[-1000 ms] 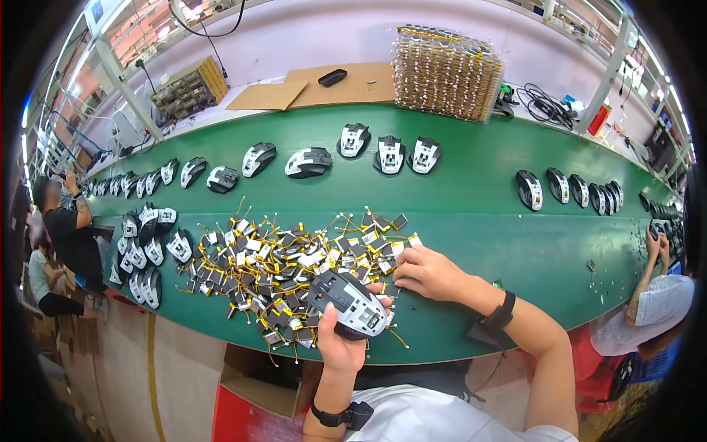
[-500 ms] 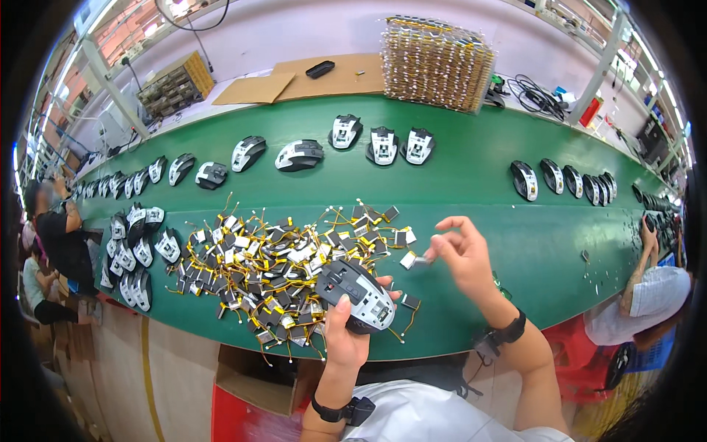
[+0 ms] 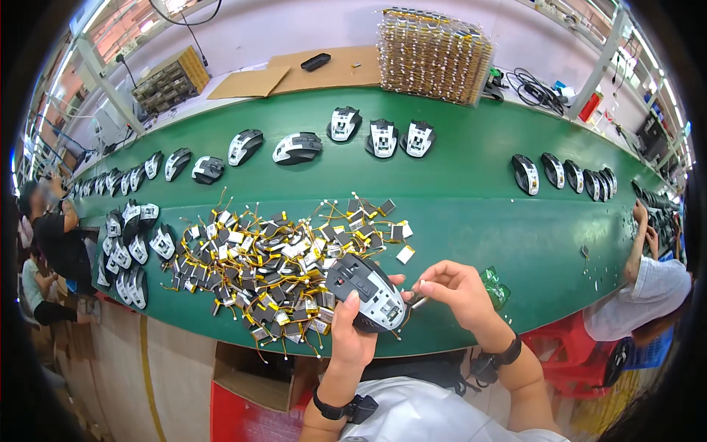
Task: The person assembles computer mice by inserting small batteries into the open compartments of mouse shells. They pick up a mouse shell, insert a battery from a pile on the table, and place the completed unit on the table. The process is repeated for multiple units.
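Note:
A partly assembled computer mouse [image 3: 372, 293], black and white with openings in its shell, rests in my left hand [image 3: 349, 337], the thumb on its near side and the fingers beneath. Just right of the mouse, my right hand [image 3: 462, 296] pinches a small battery [image 3: 418, 303] with thin wires. The battery is seen nearly edge-on, close to the mouse's right end but apparently apart from it. Left of and behind the held mouse spreads a heap of small wired batteries [image 3: 258, 254], silver and black with yellow tape. One loose silver battery [image 3: 406, 254] lies at the heap's right edge.
Similar mice [image 3: 383, 138] stand in a row along the far green bench [image 3: 456, 162]; more are grouped at left [image 3: 138, 249] and right [image 3: 525, 174]. A green plastic bag [image 3: 495, 289] lies beyond my right wrist. A tall stack of battery trays [image 3: 434, 57] stands behind. People work at both sides.
My right hand has come down toward the mouse and now pinches a battery. The dark battery that lay right of the mouse no longer shows there. The green bag is more visible.

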A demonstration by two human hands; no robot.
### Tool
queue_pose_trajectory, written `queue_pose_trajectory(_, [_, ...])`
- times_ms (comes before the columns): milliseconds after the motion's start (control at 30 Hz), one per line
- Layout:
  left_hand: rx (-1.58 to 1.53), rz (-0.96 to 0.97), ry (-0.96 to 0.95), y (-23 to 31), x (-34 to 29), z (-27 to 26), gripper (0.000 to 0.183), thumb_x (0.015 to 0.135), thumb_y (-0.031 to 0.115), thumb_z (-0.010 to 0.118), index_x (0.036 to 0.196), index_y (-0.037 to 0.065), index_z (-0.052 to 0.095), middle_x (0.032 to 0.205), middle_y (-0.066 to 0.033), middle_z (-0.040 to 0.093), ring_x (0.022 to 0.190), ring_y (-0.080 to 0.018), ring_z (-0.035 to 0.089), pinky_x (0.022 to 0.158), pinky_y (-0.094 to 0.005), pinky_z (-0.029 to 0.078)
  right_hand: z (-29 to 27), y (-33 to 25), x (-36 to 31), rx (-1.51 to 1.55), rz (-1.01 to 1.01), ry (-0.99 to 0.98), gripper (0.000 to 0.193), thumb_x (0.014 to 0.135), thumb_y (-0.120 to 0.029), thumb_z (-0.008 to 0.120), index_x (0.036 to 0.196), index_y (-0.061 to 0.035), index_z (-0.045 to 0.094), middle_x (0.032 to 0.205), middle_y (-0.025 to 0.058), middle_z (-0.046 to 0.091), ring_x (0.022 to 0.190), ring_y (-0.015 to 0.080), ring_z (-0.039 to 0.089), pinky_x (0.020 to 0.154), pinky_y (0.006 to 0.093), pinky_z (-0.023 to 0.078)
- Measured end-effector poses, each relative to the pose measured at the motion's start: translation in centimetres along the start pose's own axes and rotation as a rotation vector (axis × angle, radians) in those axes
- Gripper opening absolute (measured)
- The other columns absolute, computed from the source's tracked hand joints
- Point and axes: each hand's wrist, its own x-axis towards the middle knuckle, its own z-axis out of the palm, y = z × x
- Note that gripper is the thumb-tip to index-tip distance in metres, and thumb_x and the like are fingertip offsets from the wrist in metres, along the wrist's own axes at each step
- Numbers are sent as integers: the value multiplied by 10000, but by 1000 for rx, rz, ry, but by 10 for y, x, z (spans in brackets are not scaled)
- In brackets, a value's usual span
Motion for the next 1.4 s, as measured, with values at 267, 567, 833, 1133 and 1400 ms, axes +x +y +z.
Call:
queue_pose_trajectory(267, [34,70,15,2,-1,6,607,947,431,499,1373,12,390,1264,-266,552,1075,-390,625,911,-451,530,3,16,-8,66,55,58,123,914,-87,666,956,20,624,876,44,655,756,97,596,713,232,480])
queue_pose_trajectory(567, [177,127,-76,1,-11,4,678,990,538,399,1425,25,314,1237,-199,561,1042,-304,641,874,-414,540,35,-28,-28,-1023,-716,-57,181,752,-32,750,898,-62,647,852,56,602,732,219,558,677,313,439])
queue_pose_trajectory(833, [163,45,82,-2,-10,14,629,1011,531,305,1449,80,341,1175,-181,617,1027,-235,630,885,-362,512,34,-36,-26,-1357,-1019,-215,232,697,-111,642,914,-32,628,875,61,537,786,227,527,688,339,430])
queue_pose_trajectory(1133, [179,-5,144,-11,-9,8,595,1013,540,302,1268,49,521,1153,-141,643,1018,-221,648,880,-361,518,31,-29,-21,-1331,-937,-229,200,689,-96,670,874,-40,621,833,48,516,756,217,502,657,333,409])
queue_pose_trajectory(1400, [76,7,234,-18,-5,18,547,1027,507,310,1224,60,555,1080,-126,670,967,-214,659,843,-357,527,37,-20,-27,-1352,-915,-86,225,670,-68,689,884,-25,633,826,61,531,727,228,492,645,340,402])
